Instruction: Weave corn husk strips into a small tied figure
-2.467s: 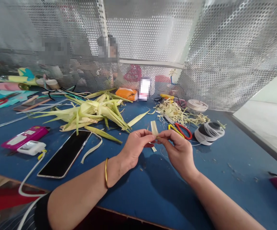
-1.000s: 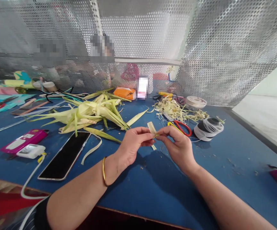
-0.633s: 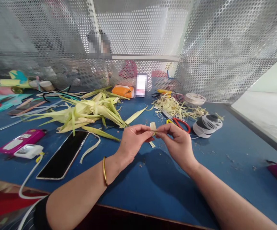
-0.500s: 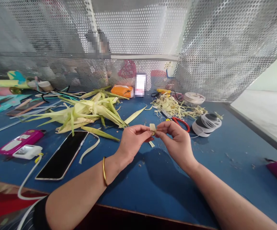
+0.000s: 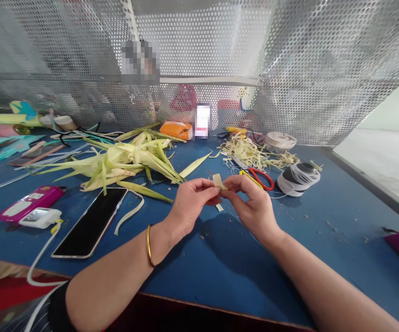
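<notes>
My left hand [image 5: 194, 200] and my right hand [image 5: 249, 198] meet over the blue table. Between their fingertips they pinch a small pale strip of corn husk [image 5: 218, 181], whose upper end sticks up above the fingers. Below the hands a bit of cut husk [image 5: 219, 207] shows; whether it joins the held strip I cannot tell. Just beyond my right hand lie red-handled scissors [image 5: 263, 179] and a yellow-handled tool [image 5: 249, 179], partly hidden by that hand. A cone of white thread [image 5: 298, 179] lies to the right, its loose end trailing toward the hands.
A heap of green corn husks [image 5: 126, 159] covers the back left. Shredded husk [image 5: 244, 150] lies at the back right, near a white tape roll [image 5: 280, 139]. A black-screened phone [image 5: 90, 223] and a purple device [image 5: 30, 204] with a cable are at left. Perforated sheeting [image 5: 202, 50] rises behind.
The strip's upper end has tilted to the left between my fingers. My right hand has shifted slightly left, showing more of the scissors and the yellow handle.
</notes>
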`<state>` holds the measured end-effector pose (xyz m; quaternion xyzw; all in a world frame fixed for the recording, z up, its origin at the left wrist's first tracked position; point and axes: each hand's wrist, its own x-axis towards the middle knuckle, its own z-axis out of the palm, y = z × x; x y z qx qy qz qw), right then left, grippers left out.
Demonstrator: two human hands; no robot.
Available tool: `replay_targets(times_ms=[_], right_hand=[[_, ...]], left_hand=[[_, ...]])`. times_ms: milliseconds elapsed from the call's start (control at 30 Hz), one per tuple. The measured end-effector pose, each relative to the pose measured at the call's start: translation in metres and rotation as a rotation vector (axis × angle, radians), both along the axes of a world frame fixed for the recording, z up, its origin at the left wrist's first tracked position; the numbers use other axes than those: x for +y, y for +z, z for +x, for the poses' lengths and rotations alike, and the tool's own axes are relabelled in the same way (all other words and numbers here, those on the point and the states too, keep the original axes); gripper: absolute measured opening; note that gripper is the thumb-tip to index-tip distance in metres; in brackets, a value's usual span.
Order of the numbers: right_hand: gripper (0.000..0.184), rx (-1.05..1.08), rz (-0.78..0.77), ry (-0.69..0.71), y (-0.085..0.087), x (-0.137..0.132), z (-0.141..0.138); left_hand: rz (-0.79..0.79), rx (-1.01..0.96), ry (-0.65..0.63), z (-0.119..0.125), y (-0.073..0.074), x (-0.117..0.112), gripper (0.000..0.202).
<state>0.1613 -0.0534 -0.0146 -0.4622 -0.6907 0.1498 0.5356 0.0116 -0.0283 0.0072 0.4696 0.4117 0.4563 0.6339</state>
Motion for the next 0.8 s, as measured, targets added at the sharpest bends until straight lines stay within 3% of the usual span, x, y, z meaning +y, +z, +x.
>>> replay_targets(times_ms=[133, 433, 800], right_hand=[[0.008, -0.117, 0.087, 0.018, 0.0021, 0.0003, 0.0016], [0.01, -0.126, 0.062, -0.035, 0.0022, -0.0008, 0.0015], [0.007, 0.147, -0.15, -0.015, 0.0043, -0.0025, -0.002]], left_hand=[[-0.029, -0.035, -0.006, -0.0009, 0.0019, 0.0007, 0.011], [-0.024, -0.028, -0.012, -0.0011, -0.0011, 0.0003, 0.008], [0.163, 0.077, 0.025, 0.0002, -0.001, -0.0019, 0.006]])
